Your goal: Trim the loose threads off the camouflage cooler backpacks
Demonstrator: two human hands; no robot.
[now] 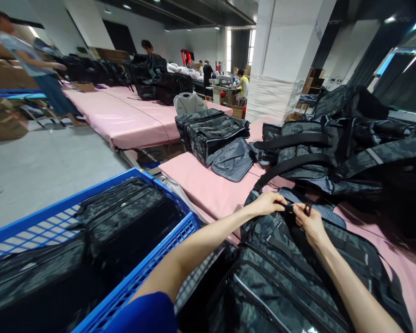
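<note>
A dark camouflage backpack (280,273) lies in front of me at the edge of the pink-covered table (201,185). Over its top end, my left hand (268,203) pinches one part of a short black strap (288,208). My right hand (308,219) closes on the same strap just to the right, with a small dark buckle-like piece (308,209) showing at its fingers. Both hands are close together, fingertips almost meeting. The exact form of the piece between them is too small to make out.
A blue plastic crate (100,187) with dark bags stands at my left. Camouflage bags (215,134) sit farther along the table, and more backpacks (305,148) are heaped at the right. A white pillar (280,55) rises behind. One person (31,64) stands at the far left.
</note>
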